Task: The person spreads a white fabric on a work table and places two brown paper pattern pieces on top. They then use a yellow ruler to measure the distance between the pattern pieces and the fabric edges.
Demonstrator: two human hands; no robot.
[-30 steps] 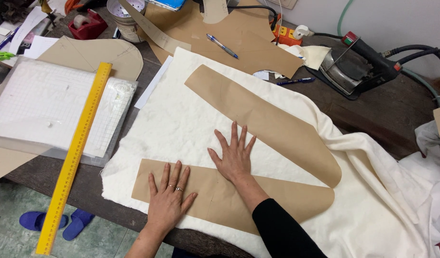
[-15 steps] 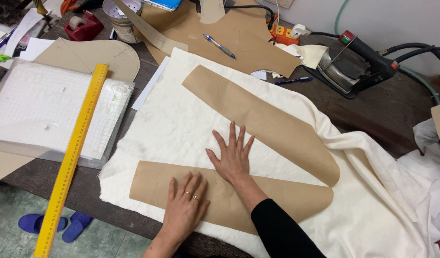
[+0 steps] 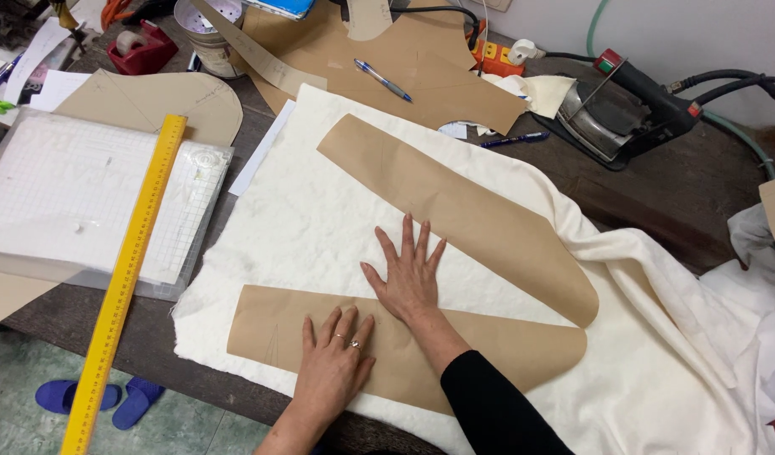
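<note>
Pressing flat on the near brown paper pattern piece (image 3: 489, 350), the left hand (image 3: 333, 366) lies open with fingers spread, grasping nothing; its palm weight appears to pin the paper against the white fleecy fabric (image 3: 312, 227) so it cannot slide. The right hand (image 3: 408, 274), likewise open and empty, rests with its heel on the same piece and its fingers on the fabric between it and a second, longer pattern piece (image 3: 463, 211) lying diagonally beyond. The fabric is spread across the worktable (image 3: 657, 190). A yellow ruler (image 3: 126, 270) lies to the left over a clear gridded mat (image 3: 59, 202). A steam iron (image 3: 619, 114) is parked well apart.
</note>
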